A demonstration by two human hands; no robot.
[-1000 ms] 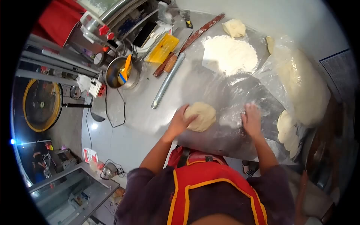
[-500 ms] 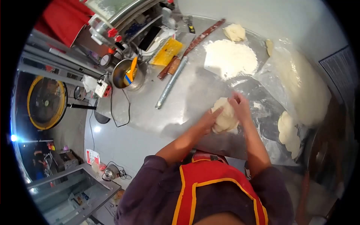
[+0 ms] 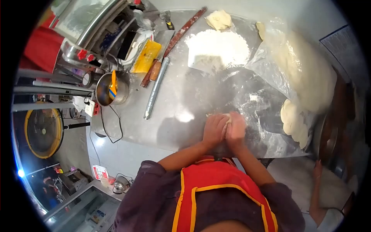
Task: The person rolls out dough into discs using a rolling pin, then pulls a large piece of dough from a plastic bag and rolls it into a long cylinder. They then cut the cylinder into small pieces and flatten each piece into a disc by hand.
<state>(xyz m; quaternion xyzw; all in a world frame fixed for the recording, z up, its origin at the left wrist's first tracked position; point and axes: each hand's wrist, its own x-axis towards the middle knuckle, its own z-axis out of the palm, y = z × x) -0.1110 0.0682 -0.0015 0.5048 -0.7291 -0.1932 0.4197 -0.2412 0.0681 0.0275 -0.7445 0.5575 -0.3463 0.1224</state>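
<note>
1. The left hand [image 3: 213, 130] and right hand [image 3: 235, 129] are pressed side by side, fingers curled down over a lump of dough [image 3: 227, 117]; only a pale sliver of it shows between and above the knuckles.
2. The dough sits near the front edge of the bench [image 3: 185, 96], just ahead of the person's red apron. Its shape and long axis cannot be told, since the hands cover nearly all of it.
3. The bench is bare steel, dusted with flour around the hands.
4. Farther back lies a flour heap [image 3: 217, 48], with a small dough piece [image 3: 218, 19] beyond it.
5. A metal rolling pin [image 3: 156, 88] lies well left of the hands, its long axis running from near-left to far-right.
6. A steel pot [image 3: 112, 89] stands at the left end of the bench.
7. At the right, a plastic sheet covers a large dough mass [image 3: 309, 73], and a stack of dough rounds [image 3: 293, 120] sits near the right hand.
8. A yellow fan [image 3: 42, 131] stands on the floor at the left.
</note>
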